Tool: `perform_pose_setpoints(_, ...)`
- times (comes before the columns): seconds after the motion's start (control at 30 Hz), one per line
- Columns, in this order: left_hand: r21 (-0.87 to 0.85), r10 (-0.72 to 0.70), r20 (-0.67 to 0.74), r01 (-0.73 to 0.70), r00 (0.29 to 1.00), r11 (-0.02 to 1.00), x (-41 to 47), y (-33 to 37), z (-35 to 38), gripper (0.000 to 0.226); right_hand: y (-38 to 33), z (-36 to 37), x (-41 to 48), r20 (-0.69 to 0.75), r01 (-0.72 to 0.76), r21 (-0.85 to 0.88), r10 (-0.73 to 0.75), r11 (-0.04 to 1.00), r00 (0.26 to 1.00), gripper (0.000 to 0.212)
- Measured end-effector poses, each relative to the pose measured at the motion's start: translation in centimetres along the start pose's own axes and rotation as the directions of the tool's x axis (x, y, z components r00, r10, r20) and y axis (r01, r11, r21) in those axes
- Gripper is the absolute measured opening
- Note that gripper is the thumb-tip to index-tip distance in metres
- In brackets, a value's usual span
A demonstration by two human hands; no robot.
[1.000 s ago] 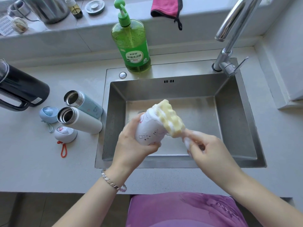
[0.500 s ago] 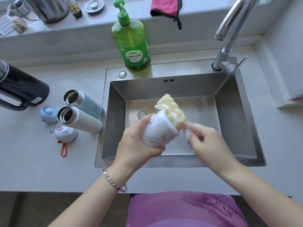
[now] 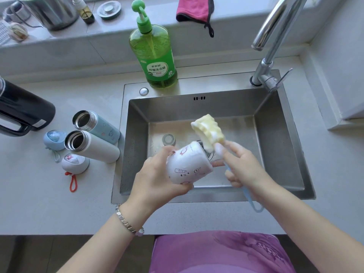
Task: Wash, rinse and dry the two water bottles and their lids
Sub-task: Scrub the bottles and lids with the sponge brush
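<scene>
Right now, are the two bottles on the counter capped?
No: the blue bottle and white bottle show open mouths, and the blue lid and white lid sit beside them.

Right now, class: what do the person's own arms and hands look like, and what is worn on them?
Left hand and right hand are ungloved; left arm and right arm show no sleeves. A silver link bracelet with a pale bead circles the left wrist; the right wrist wears nothing. White suds coat the right fingertips.
</scene>
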State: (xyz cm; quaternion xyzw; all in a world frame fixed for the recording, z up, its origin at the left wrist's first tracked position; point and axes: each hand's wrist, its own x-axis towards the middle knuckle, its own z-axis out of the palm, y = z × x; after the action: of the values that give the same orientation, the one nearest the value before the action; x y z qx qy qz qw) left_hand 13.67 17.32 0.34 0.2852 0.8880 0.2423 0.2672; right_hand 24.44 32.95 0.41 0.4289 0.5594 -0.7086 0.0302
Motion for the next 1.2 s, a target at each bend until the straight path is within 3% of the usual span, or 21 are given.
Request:
perform_pose_setpoints(0.13,0.302,0.209,0.034,-0.209,0.977,0.93,0.2,1.0,-0.4,0.072,0.3,0.3,0.4,0.181,-0.095,-0.044,0.102,0.994,0.978,0.06)
perform_pose_setpoints(0.23,0.351,0.4,-0.031,-0.365,0.916,0.862,1.0,0.6,-0.9,0.077,0.5,-0.1,0.7,0.247,-0.214,0.072,0.191,0.974,0.95,0.051)
perform_pose_setpoints(0.3,0.17,0.391,-0.115,-0.37,0.913,0.913,1.2,0.4,-1.2,0.084,0.6,-0.5,0.9,0.263,-0.261,0.199,0.205,0.945,0.943,0.043)
perform_pose_setpoints(0.37,-0.202,0.283,-0.203,-0.323,0.937,0.924,1.1,0.7,-1.2,0.097,0.5,-0.7,1.0,0.307,-0.257,0.31,0.159,0.915,0.938,0.049)
perform_pose_setpoints(0.43,-0.588,0.063,-0.221,-0.184,0.973,0.788,0.9,1.0,-0.6,0.109,0.4,-0.6,1.2,0.335,-0.235,0.39,0.1,0.89,0.937,0.047)
perform_pose_setpoints(0.5,-0.834,-0.074,-0.111,-0.052,0.991,0.549,0.8,1.7,0.5,0.094,0.5,-0.4,1.5,0.352,-0.225,0.44,0.064,0.869,0.934,0.048)
perform_pose_setpoints(0.57,-0.911,-0.067,-0.027,0.004,0.997,0.412,1.0,2.6,1.7,0.064,0.8,0.2,1.8,0.383,-0.241,0.475,0.048,0.846,0.923,0.061)
perform_pose_setpoints(0.63,-0.927,-0.069,-0.027,0.001,0.997,0.376,1.3,3.2,2.1,0.052,1.3,0.7,1.8,0.406,-0.268,0.479,0.06,0.836,0.912,0.065)
perform_pose_setpoints(0.73,-0.941,-0.154,-0.041,0.014,0.987,0.339,1.8,3.2,1.9,0.051,1.6,0.5,1.3,0.304,-0.235,0.352,0.127,0.906,0.944,0.04)
perform_pose_setpoints(0.83,-0.9,-0.23,-0.039,0.066,0.973,0.432,1.6,2.4,1.2,0.062,1.5,-1.0,0.8,0.03,-0.067,0.143,0.064,0.987,0.998,0.023)
perform_pose_setpoints(0.9,-0.85,-0.242,0.008,0.134,0.97,0.51,1.2,1.8,0.5,0.052,1.2,-2.4,0.2,-0.06,0.134,-0.057,-0.137,0.989,0.989,0.022)
perform_pose_setpoints(0.97,-0.795,-0.246,0.077,0.208,0.966,0.569,0.8,1.5,0.0,0.043,0.7,-3.0,-1.0,-0.009,0.373,-0.296,-0.393,0.879,0.92,0.025)
perform_pose_setpoints(1.03,-0.728,-0.23,0.099,0.228,0.968,0.647,0.5,1.7,-0.2,0.041,0.5,-2.5,-1.9,0.116,0.53,-0.453,-0.542,0.716,0.832,0.021)
perform_pose_setpoints(1.1,-0.633,-0.191,0.089,0.204,0.978,0.747,0.3,2.1,-0.1,0.042,0.6,-1.5,-1.9,0.139,0.573,-0.57,-0.618,0.589,0.774,0.024)
perform_pose_setpoints(1.2,-0.473,-0.146,0.013,0.135,0.989,0.871,0.3,2.3,-0.5,0.043,0.1,-0.9,-1.4,0.103,0.553,-0.645,-0.657,0.527,0.747,0.038)
